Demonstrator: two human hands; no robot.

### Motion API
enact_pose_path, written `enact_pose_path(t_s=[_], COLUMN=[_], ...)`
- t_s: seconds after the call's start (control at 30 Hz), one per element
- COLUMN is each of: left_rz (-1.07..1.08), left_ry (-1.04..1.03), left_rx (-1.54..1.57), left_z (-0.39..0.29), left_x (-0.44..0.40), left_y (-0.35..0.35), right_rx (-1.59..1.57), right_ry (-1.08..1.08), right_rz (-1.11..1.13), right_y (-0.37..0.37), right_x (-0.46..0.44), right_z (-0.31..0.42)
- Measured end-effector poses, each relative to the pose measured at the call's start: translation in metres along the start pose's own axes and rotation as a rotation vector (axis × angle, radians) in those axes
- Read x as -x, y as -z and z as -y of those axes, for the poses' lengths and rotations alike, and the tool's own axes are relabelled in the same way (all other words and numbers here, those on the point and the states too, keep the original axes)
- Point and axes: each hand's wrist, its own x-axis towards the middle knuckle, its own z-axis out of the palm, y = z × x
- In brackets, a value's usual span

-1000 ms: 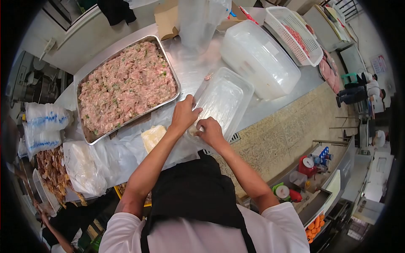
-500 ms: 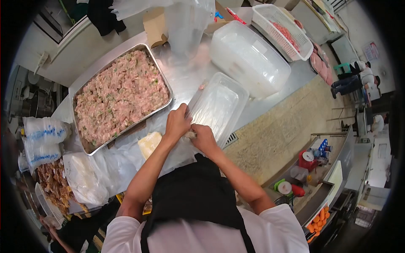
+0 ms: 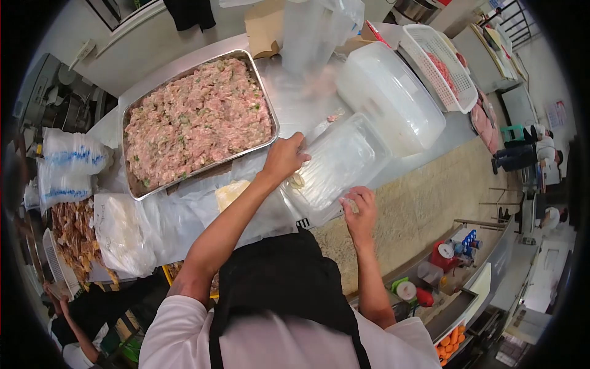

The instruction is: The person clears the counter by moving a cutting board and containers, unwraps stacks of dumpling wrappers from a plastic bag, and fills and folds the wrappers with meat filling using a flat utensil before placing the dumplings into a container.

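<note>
My left hand (image 3: 285, 160) is over the left side of a shallow clear plastic tray (image 3: 344, 163), thumb and fingers apart. Just below it, at the tray's near left corner, lies a small pale dumpling (image 3: 296, 180). At the tray's near right edge is my right hand (image 3: 361, 212), its fingers loosely bent and the thumb apart; I make out nothing held in it. A stack of pale yellow wrappers (image 3: 230, 195) sits partly behind my left forearm. Beyond it stands a metal pan (image 3: 275, 132) full of minced meat with green bits (image 3: 196, 120).
A larger translucent tub (image 3: 393, 98) and a white basket (image 3: 464, 101) with red meat stand at the far right. Bagged goods (image 3: 123, 234) and brown pieces (image 3: 77, 240) lie at the left. A co-worker's arm (image 3: 80, 329) shows at lower left.
My hands have parted: the right has moved right to the tray's edge, the left slightly up and right. The dumpling that was at my fingers now lies in the tray. The view has shifted.
</note>
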Motion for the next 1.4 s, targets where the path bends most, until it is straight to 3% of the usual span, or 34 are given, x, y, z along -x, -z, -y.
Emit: enact_pose_path(t_s=[0.1, 0.23, 0.3, 0.43, 0.5, 0.6, 0.73, 0.83, 0.9, 0.93, 1.0, 1.03, 1.1, 1.23, 1.33, 1.4], left_rz=[-0.077, -0.203, -0.268, -0.486, -0.577, -0.591, -0.598, -0.534, -0.53, -0.534, -0.462, -0.467, -0.29, -0.212, -0.12, -0.109], left_ry=[-0.03, 0.009, 0.042, 0.25, 0.327, 0.435, 0.512, 0.665, 0.35, 0.348, 0.179, 0.179, 0.255, 0.189, 0.155, 0.057], left_rx=[-0.078, -0.056, -0.148, -0.005, 0.123, 0.094, 0.147, 0.166, -0.294, -0.29, -0.598, -0.598, -0.8, -0.851, -0.849, -0.78], left_z=[-0.003, -0.015, -0.006, 0.017, 0.028, 0.036, 0.034, 0.031, 0.04, 0.034, 0.023, 0.023, 0.022, 0.037, 0.038, 0.038], left_x=[0.011, 0.063, 0.091, 0.165, 0.197, 0.238, 0.275, 0.29, 0.291, 0.28, 0.25, 0.233, 0.2, 0.165, 0.158, 0.154], left_y=[0.026, 0.095, 0.124, 0.17, 0.179, 0.184, 0.189, 0.201, 0.215, 0.222, 0.238, 0.241, 0.245, 0.238, 0.232, 0.228], right_rx=[0.04, -0.082, -0.337, -0.485, -0.415, -0.238, -0.295, -0.427, -0.685, -0.68, -0.905, -0.904, -1.251, -1.484, -1.933, -2.032], right_ry=[-0.006, -0.063, 0.007, 0.22, 0.342, 0.44, 0.409, 0.317, 0.076, 0.08, -0.246, -0.242, -0.521, -0.744, -0.917, -0.899], right_rz=[-0.092, 0.0, 0.14, 0.433, 0.606, 0.671, 0.747, 0.784, 0.738, 0.739, 0.571, 0.572, 0.496, 0.426, 0.514, 0.495], right_y=[-0.004, -0.016, -0.037, -0.098, -0.122, -0.15, -0.157, -0.152, -0.151, -0.146, -0.136, -0.134, -0.131, -0.116, -0.099, -0.102], right_x=[-0.004, -0.025, -0.036, -0.031, -0.025, -0.023, -0.037, -0.043, -0.047, -0.052, -0.06, -0.063, -0.069, -0.074, -0.068, -0.061], right_z=[0.015, 0.071, 0.104, 0.15, 0.169, 0.172, 0.165, 0.16, 0.152, 0.155, 0.158, 0.153, 0.141, 0.135, 0.122, 0.116])
